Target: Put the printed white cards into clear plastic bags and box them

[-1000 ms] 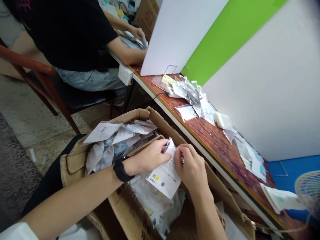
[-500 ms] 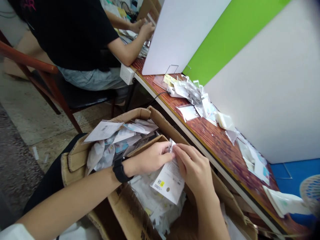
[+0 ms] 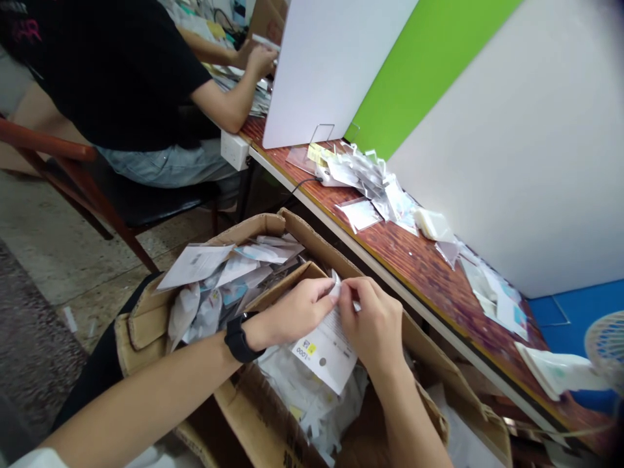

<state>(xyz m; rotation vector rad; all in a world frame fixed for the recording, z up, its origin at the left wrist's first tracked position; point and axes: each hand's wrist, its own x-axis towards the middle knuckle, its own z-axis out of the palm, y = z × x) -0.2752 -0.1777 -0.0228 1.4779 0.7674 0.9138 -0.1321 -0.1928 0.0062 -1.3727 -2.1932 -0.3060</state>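
Both my hands meet over an open cardboard box point(image 3: 253, 229) on my lap. My left hand point(image 3: 292, 312), with a black watch at the wrist, pinches the top edge of a white printed packet point(image 3: 325, 351) with a yellow label. My right hand point(image 3: 373, 325) pinches the same top edge from the other side, fingers curled. The packet hangs over a heap of clear plastic bags point(image 3: 312, 403) in the near compartment. The far compartment holds more white packets point(image 3: 219, 266).
A wooden table point(image 3: 414, 260) runs along the right, strewn with small clear packets point(image 3: 375, 185). A white divider board point(image 3: 326, 65) stands at its far end. Another person in a black shirt point(image 3: 112, 71) sits on a chair to the left. A fan point(image 3: 607, 348) shows at the right edge.
My hands stay on the packet's top edge, fingers shifting slightly. The other person's hands have moved about on their desk. My view has drifted a little.
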